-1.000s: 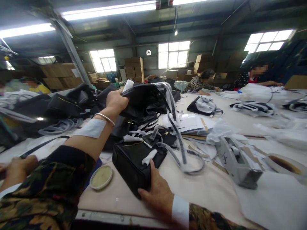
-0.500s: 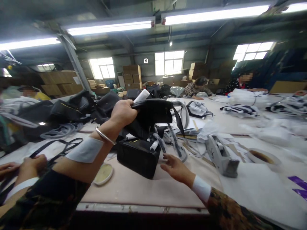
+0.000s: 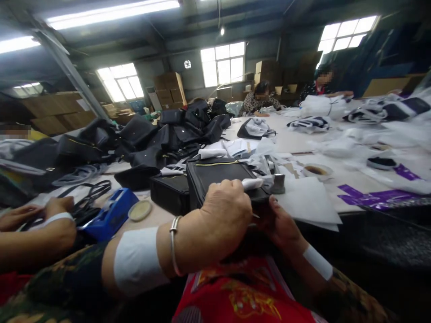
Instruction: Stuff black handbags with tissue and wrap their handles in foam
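A black bag (image 3: 220, 169) with a gold zipper leans toward me at the table's near edge. My left hand (image 3: 227, 213) is closed in a fist at its near side; the fingertips are hidden behind the knuckles. At the right near corner my right hand (image 3: 284, 224) grips the bag, thumb on the edge and fingers mostly in shadow underneath. White wrapping (image 3: 252, 184) sticks out just beyond my left knuckles. Another black bag (image 3: 170, 193) stands against the left side of the held one.
A blue tape dispenser (image 3: 111, 213) and a round shallow dish (image 3: 139, 210) lie to the left. A co-worker's hands (image 3: 55, 208) handle black straps there. Black bags (image 3: 144, 139) are heaped behind. White sheets (image 3: 310, 202), a tape roll (image 3: 316, 170) and purple strips (image 3: 380, 197) lie right.
My left hand has come down and toward me from its raised hold on a black piece. My right hand has moved from open beside the bags to the bag's corner. The view has shifted.
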`<state>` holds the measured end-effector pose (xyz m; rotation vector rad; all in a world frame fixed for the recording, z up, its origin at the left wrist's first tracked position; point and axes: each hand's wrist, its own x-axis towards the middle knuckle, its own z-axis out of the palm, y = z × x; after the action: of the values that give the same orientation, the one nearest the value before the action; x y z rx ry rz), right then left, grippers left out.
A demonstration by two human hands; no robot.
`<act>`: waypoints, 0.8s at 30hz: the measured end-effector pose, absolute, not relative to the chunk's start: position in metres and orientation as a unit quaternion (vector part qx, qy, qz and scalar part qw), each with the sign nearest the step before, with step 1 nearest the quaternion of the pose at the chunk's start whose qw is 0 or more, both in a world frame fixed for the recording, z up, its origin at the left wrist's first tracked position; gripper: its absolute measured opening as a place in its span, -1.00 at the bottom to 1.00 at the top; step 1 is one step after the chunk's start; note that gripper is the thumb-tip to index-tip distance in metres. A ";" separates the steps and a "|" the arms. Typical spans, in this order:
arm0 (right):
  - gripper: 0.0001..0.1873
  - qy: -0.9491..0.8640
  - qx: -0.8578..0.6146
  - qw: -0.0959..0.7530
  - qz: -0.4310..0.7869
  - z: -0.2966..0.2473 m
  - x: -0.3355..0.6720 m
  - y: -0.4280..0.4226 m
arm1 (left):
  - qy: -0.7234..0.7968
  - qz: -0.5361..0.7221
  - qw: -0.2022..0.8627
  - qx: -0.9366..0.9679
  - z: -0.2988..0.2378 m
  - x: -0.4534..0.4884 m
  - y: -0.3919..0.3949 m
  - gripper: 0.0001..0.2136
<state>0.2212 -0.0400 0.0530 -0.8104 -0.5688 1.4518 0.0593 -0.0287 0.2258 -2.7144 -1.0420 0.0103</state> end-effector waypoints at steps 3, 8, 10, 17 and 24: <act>-0.57 -0.220 -0.363 0.664 0.616 0.047 0.241 -0.044 | -0.327 0.022 0.075 -0.942 0.207 0.087 -0.065 -0.86; -0.62 -0.221 -0.486 0.656 0.534 0.019 0.270 -0.057 | -0.195 0.079 -0.063 -0.976 0.169 0.117 -0.098 -0.74; -0.62 -0.251 -0.537 0.628 0.505 0.003 0.277 -0.065 | -0.150 0.061 -0.116 -0.980 0.159 0.116 -0.096 -0.64; -0.39 -0.319 -0.536 0.565 0.541 -0.034 0.273 -0.101 | -0.367 -0.230 -0.157 -0.887 0.131 0.033 -0.033 -0.73; -0.50 -0.173 -0.461 0.476 0.729 -0.027 0.238 -0.103 | -0.567 -0.254 -0.360 -0.696 0.036 -0.073 -0.016 -0.59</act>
<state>0.2378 -0.1033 -0.0271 -1.1254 -0.4220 1.7807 -0.0726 -0.0161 0.0363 -2.8916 -2.3582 -1.0550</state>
